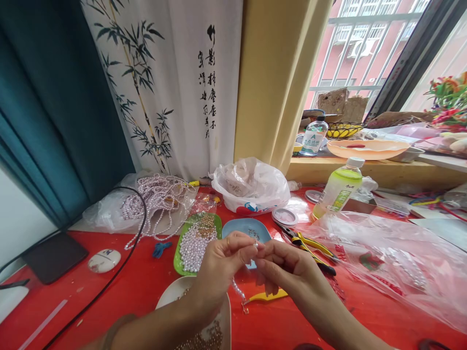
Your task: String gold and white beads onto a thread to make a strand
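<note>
My left hand and my right hand meet above the red table, fingertips pinched together on a small bead. A short strand of pale beads hangs down from my left hand. Just beyond the hands lie a green tray of loose pearls and a blue dish. A white dish with brownish beads sits under my left wrist.
Yellow-handled pliers lie right of the hands. Pearl strands on plastic sit back left, a white plastic bag at the back, a green bottle and a large clear bag to the right. A black cable crosses the left side.
</note>
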{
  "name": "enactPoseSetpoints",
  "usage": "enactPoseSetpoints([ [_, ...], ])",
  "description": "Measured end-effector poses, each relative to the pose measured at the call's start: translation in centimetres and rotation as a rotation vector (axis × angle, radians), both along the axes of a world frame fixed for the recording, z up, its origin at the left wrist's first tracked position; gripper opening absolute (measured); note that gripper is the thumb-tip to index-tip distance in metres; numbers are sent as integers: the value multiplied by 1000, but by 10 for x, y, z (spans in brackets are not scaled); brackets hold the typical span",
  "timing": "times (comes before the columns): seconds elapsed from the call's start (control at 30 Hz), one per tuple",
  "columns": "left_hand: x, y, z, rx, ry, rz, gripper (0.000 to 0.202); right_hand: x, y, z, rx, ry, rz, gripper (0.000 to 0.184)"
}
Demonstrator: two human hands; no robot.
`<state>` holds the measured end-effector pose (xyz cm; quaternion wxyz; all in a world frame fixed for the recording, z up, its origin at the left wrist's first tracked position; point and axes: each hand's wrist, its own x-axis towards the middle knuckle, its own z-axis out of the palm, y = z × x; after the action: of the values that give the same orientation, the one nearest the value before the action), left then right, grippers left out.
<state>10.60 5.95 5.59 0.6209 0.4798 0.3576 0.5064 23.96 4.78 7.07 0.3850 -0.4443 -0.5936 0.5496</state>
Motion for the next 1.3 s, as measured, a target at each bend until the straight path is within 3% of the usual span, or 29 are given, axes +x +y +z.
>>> enactPoseSetpoints([
  [0.3, 1, -2, -2, -49, -50, 11, 14, 0, -4, -11, 200, -124, -14, 9],
  [0.57, 1, -2, -3, -79, -68, 6, 11, -1, -3, -7, 182, -171, -8, 10],
  [0.83, 2, -3, -3, -113, -87, -6, 13, -2, -3, -8, 325, -294, -45, 13],
  [1.3, 1, -2, -4, -136, -96, 49, 17, -1, -1, -9, 295, -271, -33, 15],
])
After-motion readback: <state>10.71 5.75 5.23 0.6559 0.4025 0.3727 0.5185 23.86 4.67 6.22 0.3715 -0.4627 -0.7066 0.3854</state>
